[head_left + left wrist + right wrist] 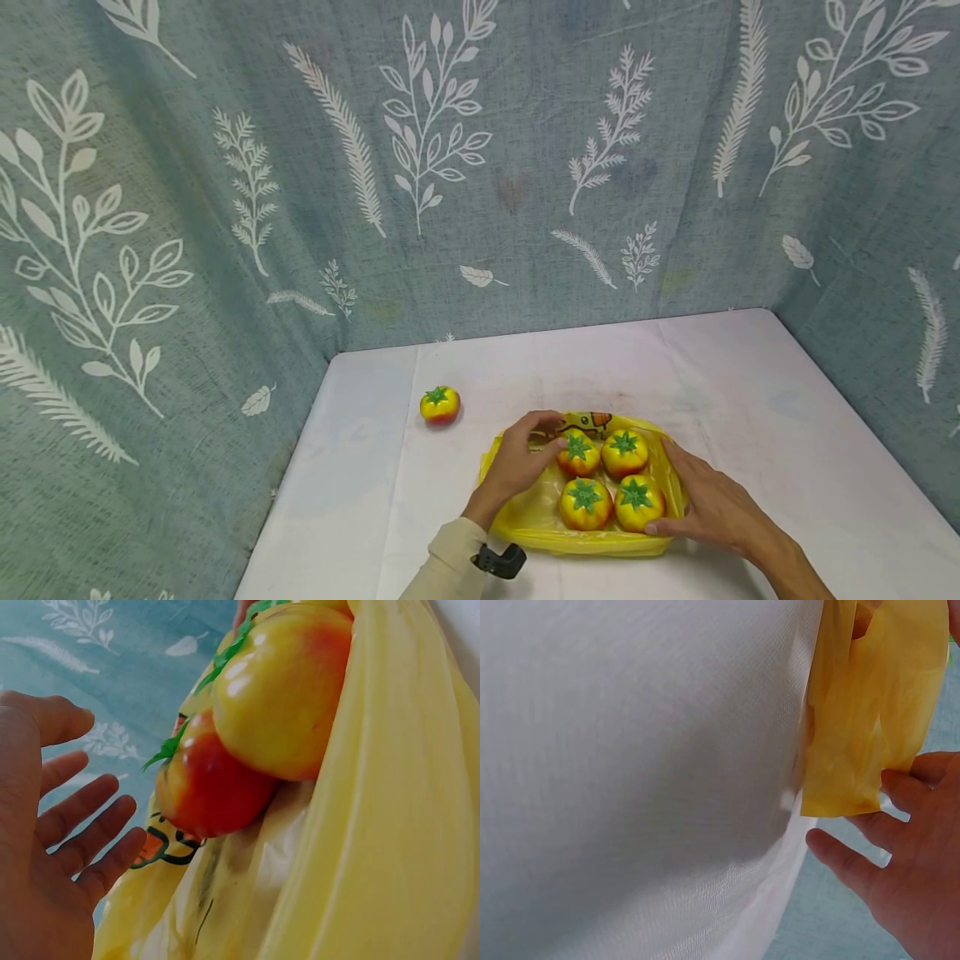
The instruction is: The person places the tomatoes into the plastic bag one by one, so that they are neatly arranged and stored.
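Note:
A yellow plastic bag (540, 521) lies on the white-covered table with its mouth spread wide. Several yellow-and-red tomatoes with green leafy tops, such as the front right tomato (639, 505), sit together in its right part. My left hand (517, 454) hovers over the bag's left side, fingers apart and relaxed, close to the back left tomato (577, 454); the left wrist view shows the palm holding nothing. Against the bag's right side rests my right hand (720, 504), its fingers along the outer wall and its thumb near the front right tomato.
One more tomato (440, 406) lies alone on the table (360, 500), behind and left of the bag. A grey-green leaf-patterned curtain (525, 167) encloses the back and both sides. The left wrist wears a black band (498, 561).

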The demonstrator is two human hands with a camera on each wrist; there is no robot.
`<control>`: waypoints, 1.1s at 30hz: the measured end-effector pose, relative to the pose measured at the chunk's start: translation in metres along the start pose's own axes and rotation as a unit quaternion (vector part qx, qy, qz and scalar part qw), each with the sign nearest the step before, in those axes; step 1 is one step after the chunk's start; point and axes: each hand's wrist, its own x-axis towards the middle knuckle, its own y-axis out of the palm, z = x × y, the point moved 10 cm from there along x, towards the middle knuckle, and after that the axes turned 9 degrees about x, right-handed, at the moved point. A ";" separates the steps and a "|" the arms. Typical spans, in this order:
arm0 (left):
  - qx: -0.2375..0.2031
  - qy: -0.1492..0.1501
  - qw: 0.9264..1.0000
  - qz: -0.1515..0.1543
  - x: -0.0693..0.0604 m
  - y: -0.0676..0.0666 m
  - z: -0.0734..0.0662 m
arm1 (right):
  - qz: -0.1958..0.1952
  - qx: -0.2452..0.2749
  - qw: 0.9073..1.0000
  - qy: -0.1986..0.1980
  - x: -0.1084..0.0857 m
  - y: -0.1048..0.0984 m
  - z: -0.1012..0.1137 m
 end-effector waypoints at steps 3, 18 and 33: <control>0.015 0.004 1.000 -0.012 0.000 -0.005 0.005 | 0.000 0.000 1.000 -0.001 0.000 0.000 0.000; -0.005 -0.012 0.994 -0.108 -0.001 -0.061 0.018 | 0.010 0.002 1.000 0.008 -0.002 0.002 0.000; -0.014 -0.043 0.975 -0.219 -0.014 -0.131 0.043 | 0.009 0.002 1.000 0.012 0.001 0.002 -0.001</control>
